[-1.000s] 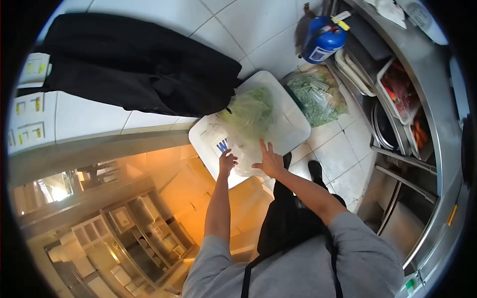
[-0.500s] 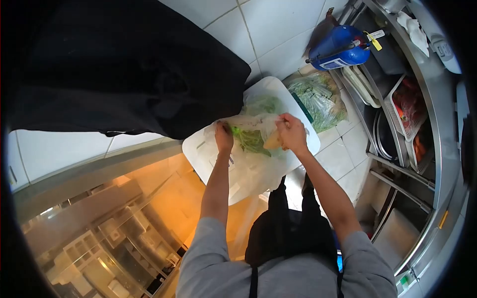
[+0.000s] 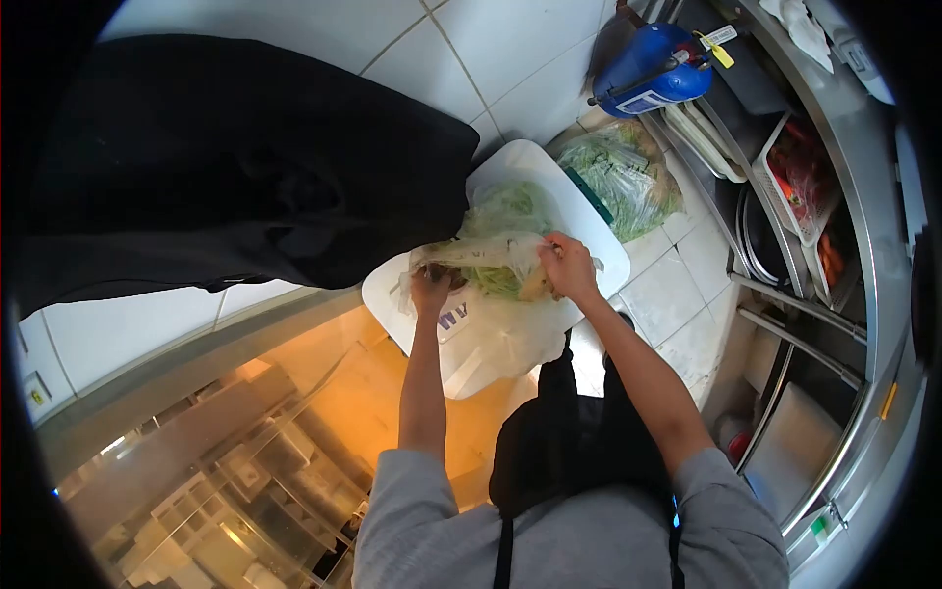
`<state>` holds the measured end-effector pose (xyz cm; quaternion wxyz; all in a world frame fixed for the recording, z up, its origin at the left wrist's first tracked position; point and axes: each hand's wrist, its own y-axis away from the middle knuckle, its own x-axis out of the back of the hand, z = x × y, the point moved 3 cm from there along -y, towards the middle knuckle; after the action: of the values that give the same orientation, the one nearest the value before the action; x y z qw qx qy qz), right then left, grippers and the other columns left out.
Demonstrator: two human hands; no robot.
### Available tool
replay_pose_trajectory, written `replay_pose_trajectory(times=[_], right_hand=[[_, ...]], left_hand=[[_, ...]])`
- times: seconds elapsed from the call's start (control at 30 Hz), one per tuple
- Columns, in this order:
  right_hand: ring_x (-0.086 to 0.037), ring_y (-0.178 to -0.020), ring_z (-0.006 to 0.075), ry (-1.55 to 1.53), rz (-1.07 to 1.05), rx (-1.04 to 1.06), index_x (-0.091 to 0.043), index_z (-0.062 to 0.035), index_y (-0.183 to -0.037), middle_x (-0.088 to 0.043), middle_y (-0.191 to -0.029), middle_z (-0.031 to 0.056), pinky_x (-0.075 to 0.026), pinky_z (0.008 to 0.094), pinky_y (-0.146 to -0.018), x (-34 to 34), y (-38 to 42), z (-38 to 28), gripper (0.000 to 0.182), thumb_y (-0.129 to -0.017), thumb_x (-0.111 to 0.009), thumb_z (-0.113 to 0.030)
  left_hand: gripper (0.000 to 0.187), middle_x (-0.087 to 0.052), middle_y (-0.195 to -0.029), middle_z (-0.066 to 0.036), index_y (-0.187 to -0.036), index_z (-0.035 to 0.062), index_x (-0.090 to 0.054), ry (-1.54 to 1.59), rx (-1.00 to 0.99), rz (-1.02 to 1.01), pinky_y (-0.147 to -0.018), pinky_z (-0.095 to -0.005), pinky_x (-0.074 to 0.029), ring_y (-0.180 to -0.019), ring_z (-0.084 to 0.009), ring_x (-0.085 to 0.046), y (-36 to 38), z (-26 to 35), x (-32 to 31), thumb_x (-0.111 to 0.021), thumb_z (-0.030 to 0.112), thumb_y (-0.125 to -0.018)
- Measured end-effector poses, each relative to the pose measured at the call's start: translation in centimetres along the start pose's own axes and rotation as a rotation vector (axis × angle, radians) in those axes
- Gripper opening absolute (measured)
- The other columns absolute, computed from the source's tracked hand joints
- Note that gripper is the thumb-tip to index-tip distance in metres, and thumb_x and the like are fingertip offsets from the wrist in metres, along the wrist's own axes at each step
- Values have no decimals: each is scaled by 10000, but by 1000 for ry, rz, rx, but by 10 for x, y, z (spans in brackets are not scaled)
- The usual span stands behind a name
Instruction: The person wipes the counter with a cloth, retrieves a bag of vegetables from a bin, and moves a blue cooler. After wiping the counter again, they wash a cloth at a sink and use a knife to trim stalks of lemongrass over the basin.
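In the head view a thin translucent plastic bag (image 3: 510,329) lies on a white lidded bin (image 3: 599,265), with green leafy vegetables (image 3: 498,283) in its mouth. My left hand (image 3: 432,288) is closed on the left side of the bag's rim. On the right side, my right hand (image 3: 567,265) pinches the rim between thumb and fingers. The rim is stretched between both hands. Just beyond it, more greens (image 3: 520,204) show through clear plastic.
A bag of greens (image 3: 628,177) lies on the tiled floor beside the bin. A blue cylinder (image 3: 653,74) stands behind it. Steel shelves (image 3: 834,147) at right hold a white basket (image 3: 785,191) of red produce. A black cloth (image 3: 245,177) hangs at upper left.
Both hands have shifted slightly, the left one lower. The bag's rim has been drawn closer over the greens, which show less now. The view has tilted a little.
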<state>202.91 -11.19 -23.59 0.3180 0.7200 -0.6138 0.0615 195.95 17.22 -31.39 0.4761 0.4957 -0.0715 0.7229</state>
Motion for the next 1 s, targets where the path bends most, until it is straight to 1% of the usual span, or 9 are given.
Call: replay_pose_trajectory(times=[0.23, 0.3, 0.43, 0.53, 0.6, 0.63, 0.7, 0.77, 1.0], right_hand=[[-595, -864, 330, 65, -83, -80, -615, -106, -972, -631, -890, 163, -455, 391, -764, 4, -2, 12, 287, -770, -552, -301], [-615, -794, 318, 44, -152, -46, -600, -52, -1012, -634, -855, 178, -474, 376, -711, -4, -1, 21, 367, -770, -576, -328], [-626, -787, 272, 12, -201, 105, -571, -94, -1098, -632, -873, 166, -479, 377, -729, -19, 15, 23, 400, -793, -550, -353], [-632, -672, 208, -184, -442, -225, -502, -74, -1190, -625, -877, 186, -488, 335, -692, 19, 53, -12, 500, -819, -533, -407], [-601, -554, 159, -142, -331, -87, -461, -66, -1230, -616, -949, 181, -490, 298, -650, 52, 77, -15, 527, -852, -493, -431], [-604, -739, 158, -445, -489, -244, -417, -85, -1274, -572, -1083, 170, -467, 297, -741, 71, 94, -15, 558, -859, -480, -453], [-412, -1123, 158, -763, -539, -65, -321, -67, -1326, -507, -1168, 164, -349, 298, -920, 90, 122, -5, 651, -845, -510, -463], [-457, -1059, 145, -693, -535, -128, -358, -42, -1295, -537, -1116, 111, -375, 285, -892, 95, 135, 16, 623, -827, -576, -390], [-504, -968, 123, -573, -291, -126, -409, -45, -1250, -550, -1062, 59, -410, 276, -858, 193, 112, 92, 563, -779, -652, -236]], left_hand=[[385, -644, -800, -172, -930, -27, -624, -88, -53, -10, -659, -352, -477, -748, -249, -625, 80, 33, 86, -628, 218, -634], [390, -654, -827, -124, -939, 16, -624, 236, 50, -83, -694, -361, -462, -789, -241, -626, 93, 38, 109, -631, 272, -645], [146, -610, -689, -71, -796, 0, -616, 542, 42, -325, -594, -273, -449, -642, -147, -595, 111, 44, 150, -545, 90, -705], [171, -590, -691, -49, -841, 7, -583, 756, 94, -515, -527, -225, -426, -568, -132, -563, 137, 84, 159, -482, 24, -704], [243, -593, -757, -49, -909, 19, -570, 844, 181, -666, -538, -223, -447, -595, -137, -567, 150, 107, 143, -453, 16, -695], [243, -593, -757, -49, -909, 19, -570, 844, 162, -719, -538, -223, -447, -595, -137, -567, 154, 111, 125, -453, 16, -695], [220, -597, -883, -67, -953, 38, -561, 1200, 225, -811, -649, -267, -472, -773, -137, -581, 160, 114, 67, -501, 85, -747], [437, -536, -1133, -70, -1179, 32, -461, 1048, 129, -1122, -901, -351, -404, -1039, -202, -516, 165, 115, 1, -544, 283, -832], [475, -490, -1185, -65, -1246, 45, -400, 1078, 173, -1044, -903, -328, -391, -1080, -187, -477, 192, 258, -106, -524, 306, -868]])
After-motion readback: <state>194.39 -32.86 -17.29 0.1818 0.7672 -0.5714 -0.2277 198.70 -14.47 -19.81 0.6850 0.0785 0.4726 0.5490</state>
